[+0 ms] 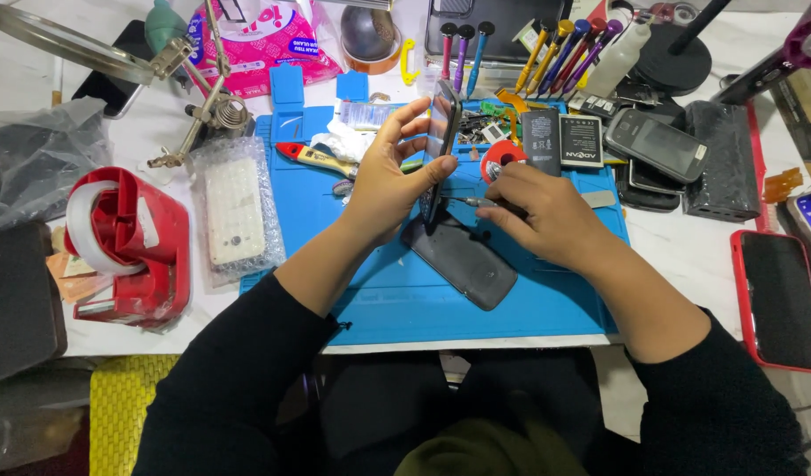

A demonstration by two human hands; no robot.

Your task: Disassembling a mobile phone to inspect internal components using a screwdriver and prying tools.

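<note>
My left hand (389, 172) holds a dark smartphone (441, 132) upright on its edge above a blue work mat (405, 300). My right hand (538, 211) grips a thin metal tool (470, 202) whose tip points at the phone's lower side. A dark grey phone back cover (463, 260) lies flat on the mat just under both hands. A small red tape roll (504, 155) sits behind my right hand.
A red tape dispenser (127, 242) and a bubble-wrapped white phone (235, 210) lie at left. Two black batteries (561, 139), stacked phones (657, 145) and a screwdriver rack (555, 44) stand at the back. A red-cased phone (780, 300) lies at right. A magnifier stand (194, 97) rises back left.
</note>
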